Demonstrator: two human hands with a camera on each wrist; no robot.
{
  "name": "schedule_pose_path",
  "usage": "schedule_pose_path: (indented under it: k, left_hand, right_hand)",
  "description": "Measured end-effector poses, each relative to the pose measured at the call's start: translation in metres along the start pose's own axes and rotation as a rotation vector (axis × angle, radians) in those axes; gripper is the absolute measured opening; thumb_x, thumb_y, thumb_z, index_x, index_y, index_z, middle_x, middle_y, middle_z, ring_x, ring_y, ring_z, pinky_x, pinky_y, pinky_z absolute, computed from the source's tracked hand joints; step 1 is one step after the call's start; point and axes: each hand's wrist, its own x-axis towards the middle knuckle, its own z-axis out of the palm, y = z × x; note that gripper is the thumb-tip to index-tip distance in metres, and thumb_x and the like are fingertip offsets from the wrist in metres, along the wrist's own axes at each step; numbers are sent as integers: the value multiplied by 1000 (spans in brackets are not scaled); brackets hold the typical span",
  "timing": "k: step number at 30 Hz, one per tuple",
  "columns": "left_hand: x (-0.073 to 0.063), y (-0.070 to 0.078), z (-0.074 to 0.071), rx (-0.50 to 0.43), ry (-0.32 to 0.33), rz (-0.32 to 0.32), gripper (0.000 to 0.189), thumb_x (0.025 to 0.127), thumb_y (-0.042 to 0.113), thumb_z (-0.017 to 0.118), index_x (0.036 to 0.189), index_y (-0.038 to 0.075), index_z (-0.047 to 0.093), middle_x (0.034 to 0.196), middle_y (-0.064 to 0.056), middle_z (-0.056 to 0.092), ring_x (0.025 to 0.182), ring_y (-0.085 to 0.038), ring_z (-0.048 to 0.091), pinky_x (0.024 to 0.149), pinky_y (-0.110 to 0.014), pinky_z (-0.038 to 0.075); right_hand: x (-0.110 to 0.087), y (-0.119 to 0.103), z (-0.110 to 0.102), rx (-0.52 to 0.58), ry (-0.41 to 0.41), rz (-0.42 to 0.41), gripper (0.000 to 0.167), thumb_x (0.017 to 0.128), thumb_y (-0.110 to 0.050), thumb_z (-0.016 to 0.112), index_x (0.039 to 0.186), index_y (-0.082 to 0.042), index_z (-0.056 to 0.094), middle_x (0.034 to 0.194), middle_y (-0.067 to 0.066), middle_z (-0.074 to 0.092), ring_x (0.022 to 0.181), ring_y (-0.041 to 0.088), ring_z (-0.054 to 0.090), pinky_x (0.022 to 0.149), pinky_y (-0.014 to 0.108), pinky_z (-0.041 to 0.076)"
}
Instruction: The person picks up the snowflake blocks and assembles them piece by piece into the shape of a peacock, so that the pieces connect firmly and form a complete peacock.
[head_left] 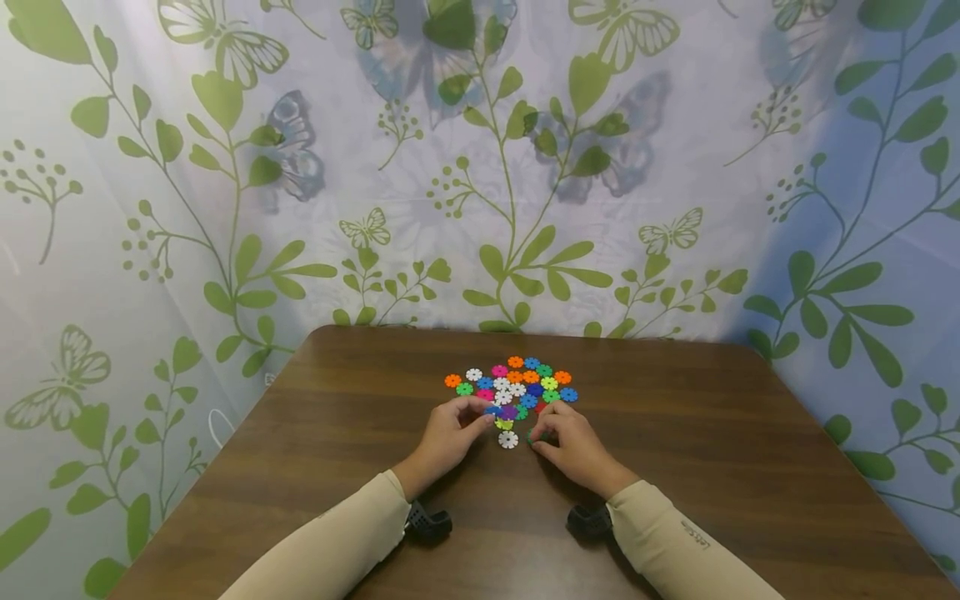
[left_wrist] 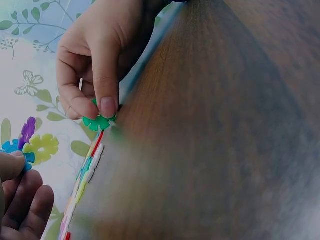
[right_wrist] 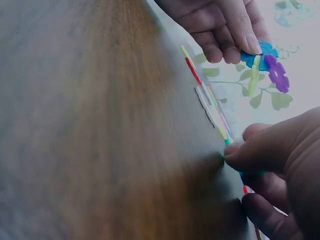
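Between thumb and fingers, my left hand [head_left: 448, 435] pinches a blue notched flower-shaped disc [right_wrist: 264, 54]. A purple disc [left_wrist: 28, 131] and a yellow disc [left_wrist: 42, 148] are joined to that blue one, standing out at angles. My right hand [head_left: 576, 439] pinches a green flower-shaped disc [left_wrist: 97, 123] by its edge, low over the table. A white disc [head_left: 508, 439] lies flat between the two hands. Just beyond them a loose group of discs is spread out, including an orange disc [head_left: 515, 362] and a pink disc [head_left: 499, 371].
The brown wooden table [head_left: 337, 392] reaches back to a curtain [head_left: 480, 192] printed with leaves and butterflies. On the right of the spread lie a blue disc [head_left: 569, 394] and another orange disc [head_left: 562, 377]; several others lie close together.
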Motion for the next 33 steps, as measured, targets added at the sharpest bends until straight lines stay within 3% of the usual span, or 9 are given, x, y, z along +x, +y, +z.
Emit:
schedule_pose_path:
  k: [4,10,18,27,33]
  left_hand:
    - [0,-1,0,25,-19,5,18,97,7,78,115,7,76,100,-4,71,89,-19,66,82,-31,57]
    - [-2,0,1,48,-29,29,19,98,9,78,116,6,75,100,0,69,88,-18,65,80,-32,57]
    - [-1,1,-1,45,-87,27,15,98,13,78,113,11,76,101,7,71,87,-16,64,80,-31,58]
    - [-2,0,0,16,-140,42,17,97,14,79,113,11,77,101,5,74,88,-16,68,83,-33,59]
    - [-2,2,0,-31,-168,42,14,95,14,82,108,12,77,98,4,75,89,-16,71,84,-33,60]
  right_hand:
    - [1,1,-1,111,54,83,13,88,0,84,88,-11,78,107,2,63,85,20,62,76,32,56]
    - [1,0,-6,330,122,159,9,91,-1,82,98,-7,80,116,12,68,102,27,64,86,32,57]
    - [2,-1,-8,427,114,96,13,93,0,80,106,-1,78,121,19,66,109,29,64,93,41,58]
    - [2,-8,-4,530,80,-2,25,93,2,79,116,8,73,121,20,68,108,40,67,94,40,57]
    - [2,-12,-3,542,80,1,25,92,1,80,116,6,75,120,22,69,106,46,67,92,39,58]
